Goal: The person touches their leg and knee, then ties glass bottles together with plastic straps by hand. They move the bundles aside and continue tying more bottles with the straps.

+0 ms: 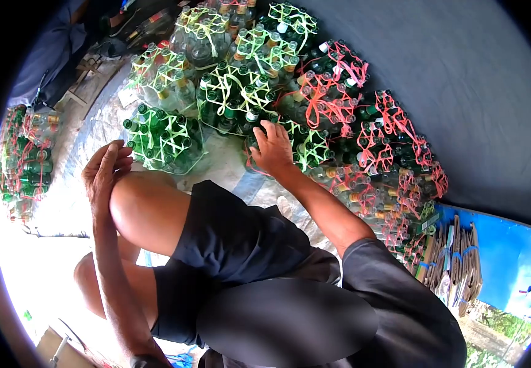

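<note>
My right hand (pixel 271 148) reaches over the bottle tops at the near edge of a bundle of dark green bottles tied with pale green string (pixel 307 146). Its fingers are apart; whether the fingertips touch a bottle is hard to tell. My left hand (pixel 103 168) lies on my raised knee (pixel 146 205), fingers stretched out and holding nothing. Close to it stands a round bundle of green bottles (pixel 161 138), laced across the necks with light green string. Behind, between the two hands, is another green bottle bundle (pixel 235 92) with similar lacing.
Bundles laced with red string (pixel 327 101) line the dark wall (pixel 431 73) at right. Clear bottles (pixel 201 34) stand farther back, and more bundles (pixel 29 156) at far left. Folded cardboard (pixel 456 260) leans by a blue panel (pixel 499 251). Another person's dark clothing (pixel 50 49) shows upper left.
</note>
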Action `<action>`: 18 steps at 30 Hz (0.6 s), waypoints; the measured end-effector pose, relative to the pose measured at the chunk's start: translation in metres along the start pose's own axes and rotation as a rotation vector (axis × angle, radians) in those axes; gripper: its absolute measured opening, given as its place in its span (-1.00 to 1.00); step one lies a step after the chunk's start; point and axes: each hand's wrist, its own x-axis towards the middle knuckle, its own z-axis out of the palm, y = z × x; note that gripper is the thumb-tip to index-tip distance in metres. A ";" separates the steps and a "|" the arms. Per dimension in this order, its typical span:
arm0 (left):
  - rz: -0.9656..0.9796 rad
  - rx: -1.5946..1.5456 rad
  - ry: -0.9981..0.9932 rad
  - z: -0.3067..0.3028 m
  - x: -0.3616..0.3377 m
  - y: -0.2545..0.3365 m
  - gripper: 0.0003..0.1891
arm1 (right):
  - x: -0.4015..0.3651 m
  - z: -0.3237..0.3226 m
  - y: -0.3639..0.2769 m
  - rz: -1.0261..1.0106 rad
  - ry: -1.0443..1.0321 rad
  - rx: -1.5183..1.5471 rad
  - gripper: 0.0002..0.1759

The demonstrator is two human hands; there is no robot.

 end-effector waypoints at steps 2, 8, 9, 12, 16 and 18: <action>-0.001 -0.015 -0.002 0.000 0.000 -0.001 -0.63 | 0.000 0.000 0.000 0.017 -0.021 0.001 -0.32; -0.011 0.006 0.021 0.002 -0.003 -0.001 -0.63 | 0.000 0.000 0.000 0.029 -0.036 0.032 -0.33; -0.019 -0.002 0.021 0.005 -0.004 0.000 -0.63 | -0.001 0.001 -0.001 0.042 -0.035 0.036 -0.33; -0.013 0.005 0.006 0.007 -0.006 0.001 -0.63 | -0.002 0.000 -0.001 0.057 -0.047 0.072 -0.33; 0.005 -0.063 -0.210 0.001 0.002 -0.008 -0.53 | -0.003 0.000 -0.001 0.054 -0.023 0.046 -0.32; -0.032 -0.079 -0.235 -0.002 0.003 -0.013 -0.51 | -0.003 0.000 -0.001 0.071 -0.023 0.061 -0.31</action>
